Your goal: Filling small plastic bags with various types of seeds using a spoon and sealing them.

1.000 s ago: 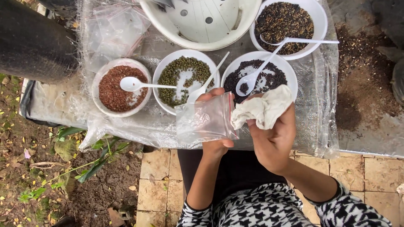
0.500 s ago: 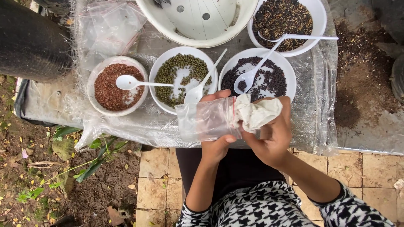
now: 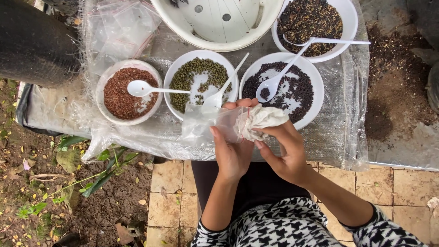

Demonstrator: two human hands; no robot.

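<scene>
1. Holding a clear plastic bag [image 3: 215, 126], left hand [image 3: 233, 153] grips it above the bench [image 3: 151, 132] edge.
2. Right hand [image 3: 286, 155] pinches a white crumpled wad [image 3: 263, 120] at the bag mouth.
3. Green seed bowl [image 3: 201, 84] just behind.

- Left hand [image 3: 231, 153] gripping clear plastic bag [image 3: 206, 126], thumb on top, bag held flat over desk edge.
- Right hand [image 3: 286, 153] pinching crumpled white tissue wad [image 3: 263, 120] at bag's mouth, wad partly inside.
- Desk [image 3: 338, 137] covered with clear plastic sheet.
- Bowl of reddish grains [image 3: 125, 91] at left, white plastic spoon [image 3: 148, 89] resting in it.
- Bowl of green beans [image 3: 200, 82] in middle, spoon inside.
- Bowl of dark beans [image 3: 292, 89] just behind hands, spoon inside.
- Bowl of dark mixed seeds [image 3: 315, 25] further back right.
- Big white pot [image 3: 219, 23] with holes, top centre.
- Spare clear bags [image 3: 121, 27] top left.
- Houndstooth sleeves, tiled floor below.
</scene>
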